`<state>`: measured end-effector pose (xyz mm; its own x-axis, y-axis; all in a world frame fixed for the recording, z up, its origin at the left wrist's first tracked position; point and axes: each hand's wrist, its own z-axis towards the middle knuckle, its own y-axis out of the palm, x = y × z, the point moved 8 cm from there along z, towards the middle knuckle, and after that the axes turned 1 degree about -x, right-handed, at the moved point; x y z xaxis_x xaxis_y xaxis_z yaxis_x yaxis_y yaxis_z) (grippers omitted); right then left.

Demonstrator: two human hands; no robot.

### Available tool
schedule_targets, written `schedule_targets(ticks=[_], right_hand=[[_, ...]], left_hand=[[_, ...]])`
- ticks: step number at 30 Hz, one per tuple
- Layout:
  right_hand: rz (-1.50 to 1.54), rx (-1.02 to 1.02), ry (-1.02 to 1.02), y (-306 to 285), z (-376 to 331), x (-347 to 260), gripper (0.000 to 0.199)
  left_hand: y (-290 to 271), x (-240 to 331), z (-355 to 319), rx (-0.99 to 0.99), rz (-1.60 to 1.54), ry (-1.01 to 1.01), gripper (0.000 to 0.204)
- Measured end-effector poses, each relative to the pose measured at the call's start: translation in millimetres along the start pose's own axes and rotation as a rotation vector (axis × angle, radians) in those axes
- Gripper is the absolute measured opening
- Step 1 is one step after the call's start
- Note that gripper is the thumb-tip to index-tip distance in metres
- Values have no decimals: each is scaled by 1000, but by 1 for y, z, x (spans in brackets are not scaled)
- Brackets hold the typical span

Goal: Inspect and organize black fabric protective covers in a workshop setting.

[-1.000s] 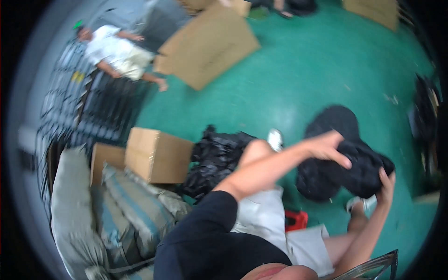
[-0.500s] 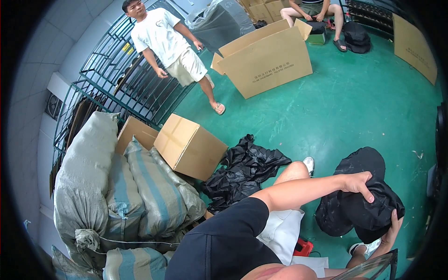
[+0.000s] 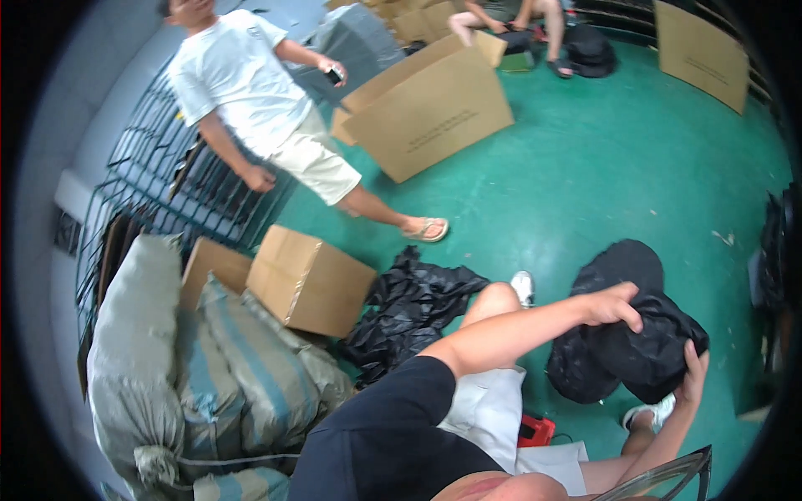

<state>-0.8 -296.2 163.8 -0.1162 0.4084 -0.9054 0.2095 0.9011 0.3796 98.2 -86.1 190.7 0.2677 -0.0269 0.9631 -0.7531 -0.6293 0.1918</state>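
Note:
My left hand (image 3: 614, 306) grips the upper side of a black fabric bundle (image 3: 622, 338), its thumb showing on top and its other fingers partly hidden. My right hand (image 3: 692, 374) is closed round the bundle's lower right edge. Rounded lobes stick out at the top and lower left of the soft black cloth, which hangs between my legs just above the green floor. Its exact kind cannot be made out. Crumpled black sheeting (image 3: 409, 309) lies left of my knee. Below the bundle, a red object (image 3: 535, 431) is partly hidden by my white shorts.
Stuffed woven sacks (image 3: 134, 334) and a closed carton (image 3: 311, 280) stand at left. A person in white (image 3: 246, 88) walks nearby, holding a small device. Beyond are a large open carton (image 3: 434, 121), a seated person, a black bag-like bundle (image 3: 590, 50) and a cardboard sheet (image 3: 702, 54).
The walking person has come closer and stepped forward. The whole view has shifted a little. Both my hands keep their hold on the black bundle, with hardly any change in its shape.

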Motion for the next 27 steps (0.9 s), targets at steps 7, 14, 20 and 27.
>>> schedule_targets(ticks=[7, 14, 20, 27], right_hand=[[-37, 138, 56, 10, -6, -7, 59], [-1, -39, 4, 27, 2, -19, 61], [26, -71, -14, 21, -1, -20, 71], [79, -129, 24, 27, -10, -22, 66]], left_hand=[[8, 13, -8, -112, -263, 62, 53], [7, 13, -4, -110, -262, 38, 55], [7, 19, -7, -121, -118, 99, 39], [9, 26, -18, -169, -49, 113, 42]])
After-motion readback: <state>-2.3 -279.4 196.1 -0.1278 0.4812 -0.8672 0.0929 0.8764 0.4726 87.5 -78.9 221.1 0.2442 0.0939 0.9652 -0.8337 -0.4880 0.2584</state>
